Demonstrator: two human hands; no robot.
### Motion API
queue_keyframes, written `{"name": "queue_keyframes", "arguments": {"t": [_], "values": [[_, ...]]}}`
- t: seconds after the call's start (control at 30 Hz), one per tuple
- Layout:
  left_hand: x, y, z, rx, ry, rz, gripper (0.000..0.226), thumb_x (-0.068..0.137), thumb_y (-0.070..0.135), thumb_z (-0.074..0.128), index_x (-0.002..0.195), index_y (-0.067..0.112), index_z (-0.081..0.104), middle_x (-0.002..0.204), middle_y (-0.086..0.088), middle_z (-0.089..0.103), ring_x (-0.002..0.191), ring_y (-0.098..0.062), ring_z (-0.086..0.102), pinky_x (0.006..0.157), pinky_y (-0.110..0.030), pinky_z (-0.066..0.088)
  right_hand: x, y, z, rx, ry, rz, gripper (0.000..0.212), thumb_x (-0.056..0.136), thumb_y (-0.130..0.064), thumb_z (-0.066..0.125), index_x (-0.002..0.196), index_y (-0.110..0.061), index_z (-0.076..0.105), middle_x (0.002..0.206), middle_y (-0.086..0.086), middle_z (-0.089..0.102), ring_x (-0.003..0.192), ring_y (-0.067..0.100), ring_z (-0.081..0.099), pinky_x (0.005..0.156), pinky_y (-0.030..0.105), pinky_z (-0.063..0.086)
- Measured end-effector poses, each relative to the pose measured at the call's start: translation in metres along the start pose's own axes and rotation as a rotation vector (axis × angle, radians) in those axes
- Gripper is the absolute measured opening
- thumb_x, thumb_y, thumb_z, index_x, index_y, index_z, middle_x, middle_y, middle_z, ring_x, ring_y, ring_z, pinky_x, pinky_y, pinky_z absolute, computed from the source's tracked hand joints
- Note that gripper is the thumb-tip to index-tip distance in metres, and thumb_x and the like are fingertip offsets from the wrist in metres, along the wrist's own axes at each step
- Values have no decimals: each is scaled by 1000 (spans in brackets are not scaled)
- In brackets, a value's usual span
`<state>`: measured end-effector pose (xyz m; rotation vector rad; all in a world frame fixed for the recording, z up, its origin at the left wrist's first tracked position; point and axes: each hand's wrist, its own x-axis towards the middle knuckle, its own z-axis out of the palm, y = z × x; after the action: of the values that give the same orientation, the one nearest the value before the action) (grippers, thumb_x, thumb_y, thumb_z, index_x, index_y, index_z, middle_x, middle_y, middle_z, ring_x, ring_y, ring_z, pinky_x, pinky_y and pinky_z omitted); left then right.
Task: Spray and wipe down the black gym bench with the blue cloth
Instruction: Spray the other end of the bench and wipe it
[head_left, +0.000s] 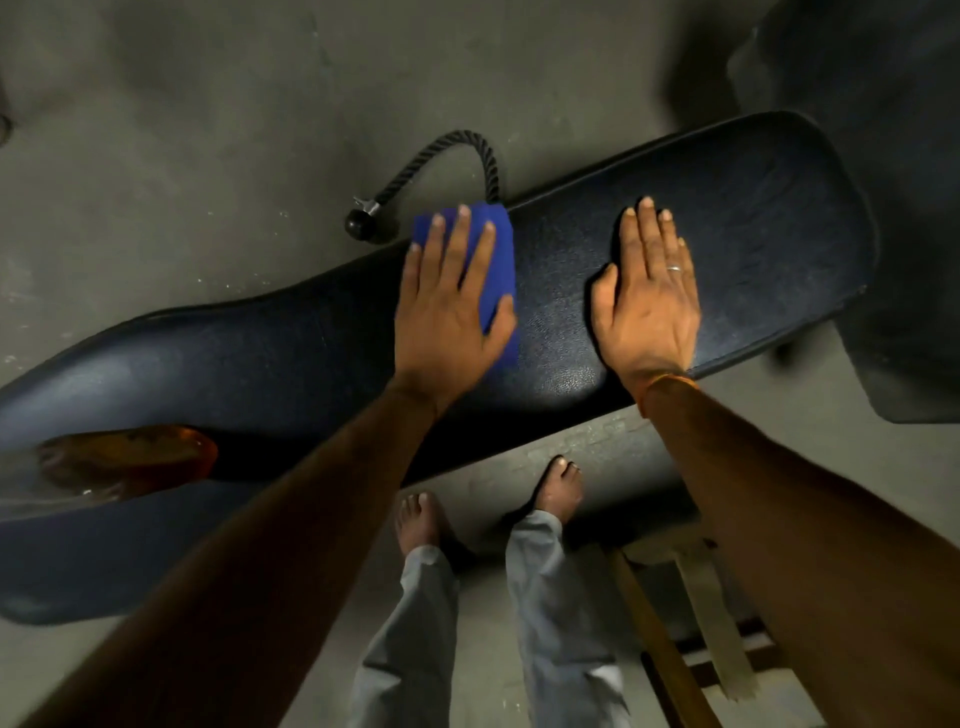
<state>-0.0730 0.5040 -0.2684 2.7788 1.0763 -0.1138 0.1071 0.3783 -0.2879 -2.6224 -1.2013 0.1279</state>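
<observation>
The black gym bench (753, 218) runs from lower left to upper right across the head view. A folded blue cloth (496, 260) lies on its padded top near the far edge. My left hand (447, 317) is spread flat over the cloth, pressing it onto the pad with the thumb at its right side. My right hand (649, 296) rests palm down on the bare pad to the right of the cloth, fingers together, a ring on one finger, holding nothing. An amber bottle-like object (130, 457), blurred, lies on the bench's left part.
A black rope handle (447, 156) with a rubber ball end lies on the concrete floor beyond the bench. My bare feet (558, 488) stand just in front of it. A wooden frame (691, 623) is at the lower right, dark equipment (883, 130) at the upper right.
</observation>
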Motion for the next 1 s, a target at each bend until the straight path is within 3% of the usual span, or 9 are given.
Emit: {"name": "queue_keyframes", "arguments": {"t": [0.07, 0.17, 0.33, 0.43, 0.57, 0.67, 0.77, 0.87, 1.0], "values": [[12, -1, -1, -28, 13, -115, 75, 103, 56, 31, 164, 17, 14, 172, -11, 9, 160, -32, 5, 129, -50, 10, 0, 0, 0, 1, 0, 1, 59, 106, -32, 34, 160, -10, 29, 169, 8, 25, 158, 25, 21, 129, 43, 19], [-25, 6, 0, -21, 29, -152, 73, 104, 53, 31, 164, 16, 13, 172, -11, 5, 160, -32, 2, 129, -50, 9, 0, -1, -1, 0, -6, -1, 59, 105, -32, 33, 160, -9, 30, 169, 8, 25, 157, 26, 21, 128, 44, 21], [-111, -11, 1, 0, -20, -24, 76, 100, 52, 42, 164, 17, 19, 172, -11, 9, 160, -29, 4, 128, -51, 15, -4, -14, -4, -21, -38, 77, 62, 105, -32, 28, 161, -8, 24, 171, 10, 19, 158, 28, 17, 128, 48, 20], [-71, -43, -4, 33, 5, -16, 76, 101, 54, 38, 164, 19, 16, 172, -9, 7, 160, -29, 4, 128, -49, 14, -21, -61, 2, -29, -52, 173, 66, 105, -36, 24, 162, -4, 17, 171, 15, 11, 159, 31, 10, 129, 50, 13], [-34, -62, -6, 7, 6, -128, 75, 105, 54, 29, 165, 15, 8, 173, -12, 2, 160, -30, 1, 129, -51, 10, -45, -102, 20, -40, -82, 126, 63, 107, -37, 20, 163, -8, 11, 172, 12, 5, 160, 28, 4, 130, 45, 5], [-88, -51, 0, 15, 27, -168, 74, 105, 53, 32, 164, 15, 11, 172, -12, 2, 160, -31, 0, 130, -51, 9, -45, -98, 19, -24, -69, 131, 63, 107, -36, 22, 163, -8, 15, 172, 11, 8, 160, 27, 7, 130, 46, 9], [-137, -50, 0, 12, -37, -101, 77, 101, 55, 36, 164, 16, 14, 172, -12, 5, 160, -30, 0, 129, -51, 10, -45, -101, 15, 5, -59, 124, 63, 107, -36, 24, 163, -8, 16, 172, 11, 11, 160, 27, 8, 130, 48, 13], [-109, -77, -5, 23, 0, -17, 75, 101, 54, 39, 164, 17, 18, 172, -11, 9, 160, -29, 5, 129, -49, 11, -46, -101, 17, 5, -38, 127, 63, 107, -36, 24, 163, -8, 18, 172, 11, 12, 160, 27, 9, 130, 48, 13], [-57, -101, -11, -32, 29, -232, 74, 105, 54, 32, 164, 15, 11, 172, -13, 5, 159, -33, 3, 129, -53, 11, -46, -99, 21, -7, -23, 122, 62, 107, -36, 25, 162, -8, 19, 172, 11, 13, 160, 28, 10, 130, 46, 11]]}}
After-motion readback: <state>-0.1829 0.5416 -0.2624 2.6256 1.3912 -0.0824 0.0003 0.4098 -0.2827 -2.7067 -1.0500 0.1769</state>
